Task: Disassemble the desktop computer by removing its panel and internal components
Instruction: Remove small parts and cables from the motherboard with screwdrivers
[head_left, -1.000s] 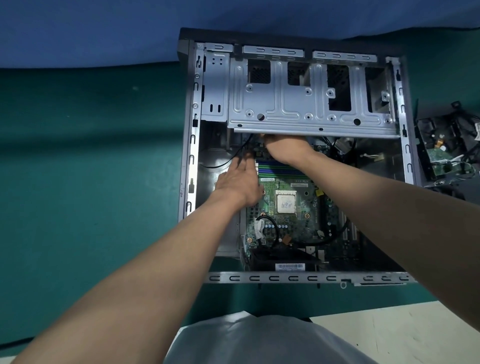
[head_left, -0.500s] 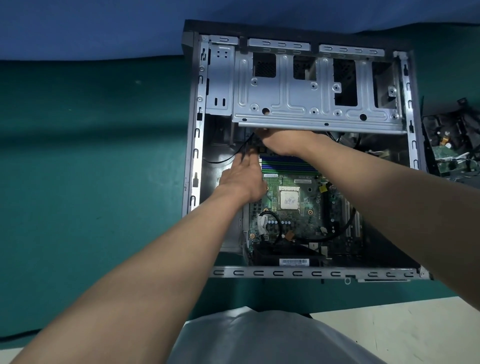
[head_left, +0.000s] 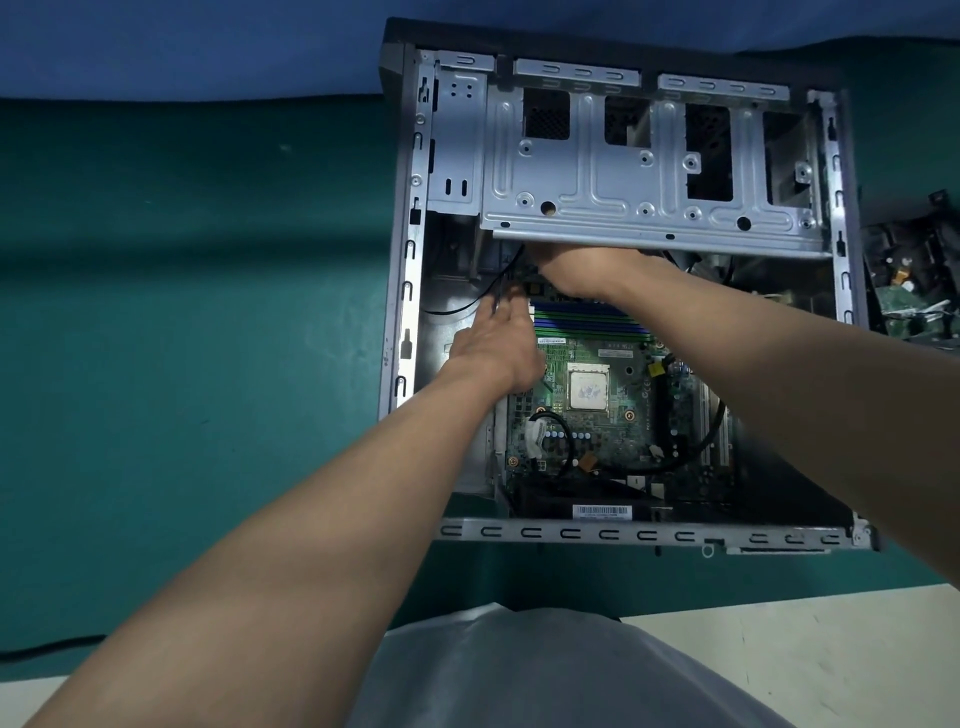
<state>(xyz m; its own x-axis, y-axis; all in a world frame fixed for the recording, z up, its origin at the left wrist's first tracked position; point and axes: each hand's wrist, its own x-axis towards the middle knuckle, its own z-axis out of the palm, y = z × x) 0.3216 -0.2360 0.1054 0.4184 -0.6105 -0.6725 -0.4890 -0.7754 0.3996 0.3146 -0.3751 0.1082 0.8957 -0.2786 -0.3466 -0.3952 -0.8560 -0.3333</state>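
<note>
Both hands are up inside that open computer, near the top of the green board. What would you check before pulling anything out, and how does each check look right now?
1. Case open, side panel off: ok.
2. Right hand has a firm hold: cannot tell, its fingers are hidden under the drive cage.
3. Left hand has hold of the thin black cable: cannot tell, its fingers reach to it but the contact is blurred.
4. CPU bare, no cooler on it: ok.
5. Motherboard free of cables: not ok, a looped cable lies on it.
</note>
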